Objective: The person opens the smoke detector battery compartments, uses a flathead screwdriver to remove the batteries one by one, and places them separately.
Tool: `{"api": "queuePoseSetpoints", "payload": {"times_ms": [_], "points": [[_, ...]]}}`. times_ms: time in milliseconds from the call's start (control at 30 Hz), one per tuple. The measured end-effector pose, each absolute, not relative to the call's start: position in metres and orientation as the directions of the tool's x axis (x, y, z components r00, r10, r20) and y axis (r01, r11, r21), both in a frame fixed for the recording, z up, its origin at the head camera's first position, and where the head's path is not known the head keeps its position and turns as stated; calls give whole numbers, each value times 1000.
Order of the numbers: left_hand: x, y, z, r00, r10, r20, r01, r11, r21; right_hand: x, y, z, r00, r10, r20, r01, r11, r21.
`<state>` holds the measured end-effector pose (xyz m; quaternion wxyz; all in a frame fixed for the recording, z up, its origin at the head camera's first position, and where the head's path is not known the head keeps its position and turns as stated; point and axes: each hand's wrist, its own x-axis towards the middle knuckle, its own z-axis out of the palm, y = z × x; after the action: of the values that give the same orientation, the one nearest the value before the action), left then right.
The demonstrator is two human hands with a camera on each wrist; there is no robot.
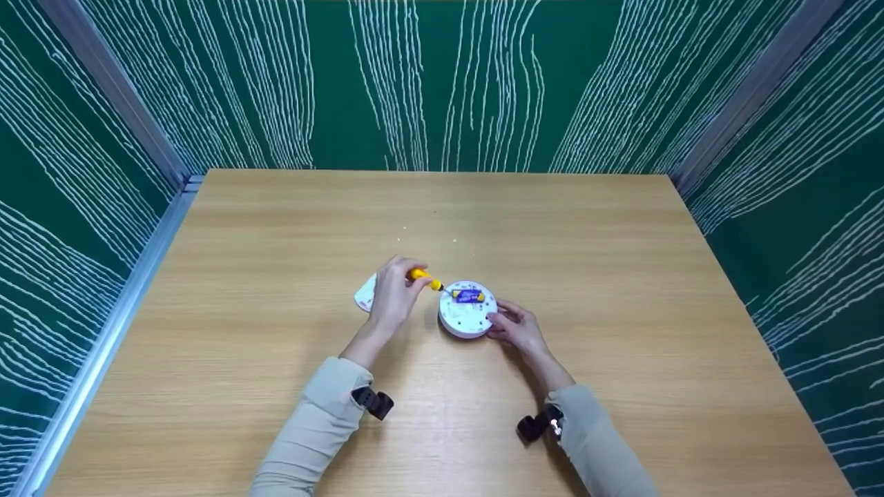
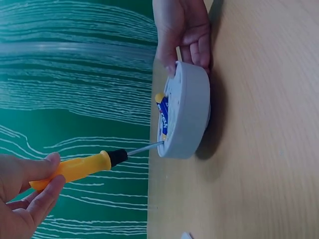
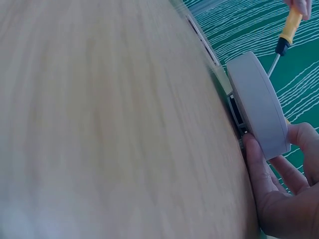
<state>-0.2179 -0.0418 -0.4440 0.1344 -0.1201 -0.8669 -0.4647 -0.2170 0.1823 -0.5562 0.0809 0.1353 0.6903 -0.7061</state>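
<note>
My left hand (image 1: 394, 293) grips a screwdriver (image 2: 82, 168) by its yellow handle. The metal shaft slants to the edge of a round white device (image 1: 464, 319), its tip right beside the end of a battery. Blue and yellow batteries (image 1: 468, 296) lie in the open slot on the device's upper face. My right hand (image 1: 516, 328) holds the device at its right side, thumb on the upper face and fingers at the lower side. In the right wrist view the device's thick side wall (image 3: 259, 104) shows, with a dark part beneath it.
A white flat piece with a rounded edge (image 1: 364, 295) lies on the wooden table (image 1: 442, 414), partly covered by my left hand. Tiny white specks (image 1: 454, 241) are scattered farther back. Green walls (image 1: 573, 69) with white lines enclose the table.
</note>
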Motion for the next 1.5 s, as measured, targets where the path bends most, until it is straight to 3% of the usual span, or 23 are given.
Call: {"api": "queuePoseSetpoints", "payload": {"times_ms": [400, 967, 1500], "points": [[-228, -28, -436, -941, 100, 322, 324, 535, 780, -215, 181, -554, -944, 74, -321, 320, -21, -947], [-240, -19, -443, -908, 90, 408, 389, 538, 747, -215, 182, -554, -942, 86, -325, 324, -33, -946], [-234, -41, -462, -847, 14, 532, 492, 400, 773, -216, 184, -553, -947, 41, -319, 318, -45, -947]]}}
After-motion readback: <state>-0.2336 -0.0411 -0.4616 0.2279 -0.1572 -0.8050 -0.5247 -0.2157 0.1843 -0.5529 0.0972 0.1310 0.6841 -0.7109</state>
